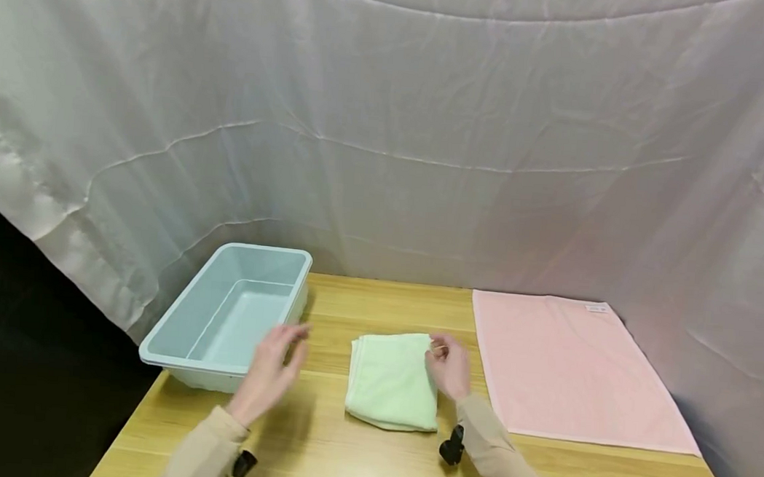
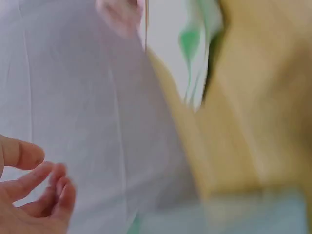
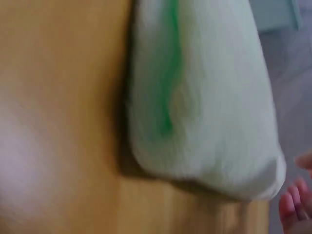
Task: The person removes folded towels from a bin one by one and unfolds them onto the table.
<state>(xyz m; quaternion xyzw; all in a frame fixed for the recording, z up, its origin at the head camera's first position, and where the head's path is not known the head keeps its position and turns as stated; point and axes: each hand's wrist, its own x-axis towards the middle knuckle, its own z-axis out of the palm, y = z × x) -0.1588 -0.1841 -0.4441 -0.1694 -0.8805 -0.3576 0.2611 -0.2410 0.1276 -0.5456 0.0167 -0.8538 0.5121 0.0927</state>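
A pale green folded towel (image 1: 393, 381) lies on the table in the middle of the head view; the right wrist view shows its thick folded edge, blurred. My right hand (image 1: 451, 367) is at the towel's far right corner, fingers bent. In the right wrist view a gap shows between thumb and fingers (image 3: 295, 202), right beside the towel corner. My left hand (image 1: 272, 370) is in the air by the near right corner of a light blue plastic basin (image 1: 183, 314). Its fingers are loosely bent and hold nothing, as the left wrist view also shows.
A pink towel (image 1: 564, 374) with a small white label is spread flat on the right side of the wooden table (image 1: 316, 453). Grey curtain cloth (image 1: 389, 122) hangs behind the table and along its sides. Dark space lies beyond the left edge.
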